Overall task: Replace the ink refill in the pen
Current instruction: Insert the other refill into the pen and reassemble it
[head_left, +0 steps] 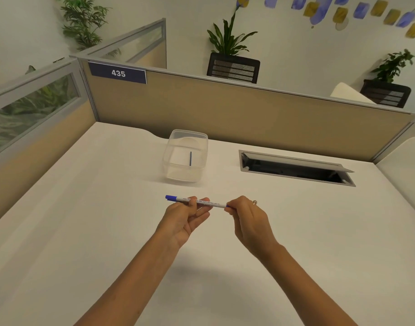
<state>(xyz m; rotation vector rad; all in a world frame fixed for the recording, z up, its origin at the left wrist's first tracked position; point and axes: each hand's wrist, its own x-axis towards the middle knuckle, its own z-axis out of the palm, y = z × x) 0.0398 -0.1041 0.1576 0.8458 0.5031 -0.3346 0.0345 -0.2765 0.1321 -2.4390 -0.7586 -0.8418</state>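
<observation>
Both forearms reaching up from the bottom edge toward mid-frame, left hand (pixel 185 215) palm-up with fingers pinching the barrel of the pen (pixel 197 201), right hand (pixel 247 216) curled, fingertips pinched on the pen's right end. Pen held level above the white table (pixel 84 231) at centre frame: slim white barrel with small print, blue cap at its left end. Just above centre, clear plastic container (pixel 186 156) on the table with a thin blue refill (pixel 190 158) inside.
</observation>
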